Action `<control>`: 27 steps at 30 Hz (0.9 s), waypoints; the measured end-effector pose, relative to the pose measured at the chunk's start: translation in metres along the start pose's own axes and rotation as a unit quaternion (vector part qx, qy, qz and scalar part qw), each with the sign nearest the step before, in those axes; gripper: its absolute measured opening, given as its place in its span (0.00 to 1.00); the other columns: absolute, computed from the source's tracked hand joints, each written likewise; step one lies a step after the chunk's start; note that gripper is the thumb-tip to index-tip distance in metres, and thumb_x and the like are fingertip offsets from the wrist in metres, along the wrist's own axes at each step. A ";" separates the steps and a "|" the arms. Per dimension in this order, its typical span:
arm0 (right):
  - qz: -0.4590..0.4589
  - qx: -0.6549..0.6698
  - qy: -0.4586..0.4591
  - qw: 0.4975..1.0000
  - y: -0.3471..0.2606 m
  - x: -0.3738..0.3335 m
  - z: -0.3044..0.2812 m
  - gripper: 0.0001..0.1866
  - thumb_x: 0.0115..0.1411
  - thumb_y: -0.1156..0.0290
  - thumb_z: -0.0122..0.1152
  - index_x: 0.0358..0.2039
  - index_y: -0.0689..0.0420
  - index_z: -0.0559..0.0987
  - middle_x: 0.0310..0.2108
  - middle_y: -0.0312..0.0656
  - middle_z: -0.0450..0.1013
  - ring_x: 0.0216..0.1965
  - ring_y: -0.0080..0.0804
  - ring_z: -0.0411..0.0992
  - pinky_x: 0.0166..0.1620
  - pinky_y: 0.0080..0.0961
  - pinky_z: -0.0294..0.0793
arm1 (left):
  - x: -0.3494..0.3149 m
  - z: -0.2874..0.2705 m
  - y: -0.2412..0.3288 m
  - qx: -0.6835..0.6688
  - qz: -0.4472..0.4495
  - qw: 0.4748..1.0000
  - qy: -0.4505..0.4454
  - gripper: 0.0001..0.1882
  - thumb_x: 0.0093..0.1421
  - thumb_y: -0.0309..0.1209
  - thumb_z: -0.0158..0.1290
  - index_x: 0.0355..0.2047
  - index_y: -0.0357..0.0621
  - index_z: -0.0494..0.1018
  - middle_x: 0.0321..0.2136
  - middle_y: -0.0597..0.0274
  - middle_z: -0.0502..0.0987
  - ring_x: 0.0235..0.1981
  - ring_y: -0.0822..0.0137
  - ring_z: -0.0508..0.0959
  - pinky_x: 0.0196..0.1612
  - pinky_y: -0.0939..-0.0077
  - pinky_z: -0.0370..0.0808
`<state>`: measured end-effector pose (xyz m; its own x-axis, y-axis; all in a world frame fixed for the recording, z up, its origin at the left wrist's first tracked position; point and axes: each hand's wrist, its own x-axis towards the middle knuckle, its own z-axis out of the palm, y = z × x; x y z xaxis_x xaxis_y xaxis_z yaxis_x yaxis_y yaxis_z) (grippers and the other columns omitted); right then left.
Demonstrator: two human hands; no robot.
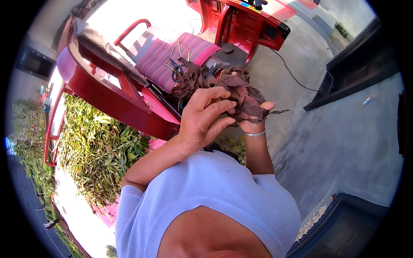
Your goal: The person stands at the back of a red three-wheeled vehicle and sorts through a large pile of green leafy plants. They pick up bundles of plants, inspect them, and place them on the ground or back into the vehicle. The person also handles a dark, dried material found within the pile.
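Observation:
A loose bundle of thin brown cloth strips (243,92) lies across my right hand (253,122), which is closed around it. The thumb shows at the bundle's right side, and the palm is mostly hidden. My left hand (208,114) bends over the bundle from the left. Its fingers and thumb are curled together at the strips' edge, with the tips partly lost against the cloth. More crumpled brown strips (191,79) lie just beyond on the seat. Beside them rest scissors with dark handles (176,72) and several thin yellowish stalks (183,52).
A red three-wheeled vehicle (109,105) stands before me, with a striped seat cushion (165,58). Its bed at left carries a heap of green leafy plants (101,150). A black cable (292,73) crosses the concrete floor toward a dark door frame (352,64).

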<state>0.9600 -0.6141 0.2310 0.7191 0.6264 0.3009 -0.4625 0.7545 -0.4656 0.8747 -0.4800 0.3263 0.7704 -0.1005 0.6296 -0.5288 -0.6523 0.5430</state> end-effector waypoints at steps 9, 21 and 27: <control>-0.100 -0.112 0.244 0.958 0.024 0.037 -0.015 0.14 0.59 0.61 0.55 0.35 0.61 0.72 0.29 0.35 0.71 0.29 0.23 0.69 0.35 0.22 0.70 | -0.008 -0.030 0.014 0.139 0.045 0.978 -0.147 0.12 0.40 0.33 0.59 0.20 0.43 0.68 0.24 0.62 0.67 0.26 0.62 0.68 0.27 0.69 0.67; -0.262 -0.730 0.181 0.605 0.045 0.094 -0.048 0.14 0.46 0.70 0.66 0.21 0.62 0.69 0.20 0.49 0.68 0.23 0.47 0.67 0.29 0.34 0.67 | -0.048 -0.107 0.040 0.401 -0.010 0.915 -0.039 0.13 0.44 0.28 0.60 0.30 0.38 0.72 0.17 0.61 0.70 0.14 0.67 0.69 0.16 0.75 0.65; -0.267 -0.771 0.126 0.564 0.045 0.112 -0.058 0.12 0.41 0.73 0.68 0.25 0.59 0.72 0.22 0.45 0.70 0.26 0.45 0.70 0.31 0.28 0.68 | -0.084 -0.138 0.062 0.241 -0.104 0.937 0.230 0.20 0.56 0.41 0.53 0.17 0.37 0.68 0.10 0.63 0.63 0.12 0.71 0.63 0.14 0.77 0.54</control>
<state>1.0499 -0.5216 0.1959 0.6835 0.1969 0.7029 0.7163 -0.3665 -0.5938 0.7278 -0.4083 0.3839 0.5462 0.3288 0.7704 -0.0755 -0.8967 0.4362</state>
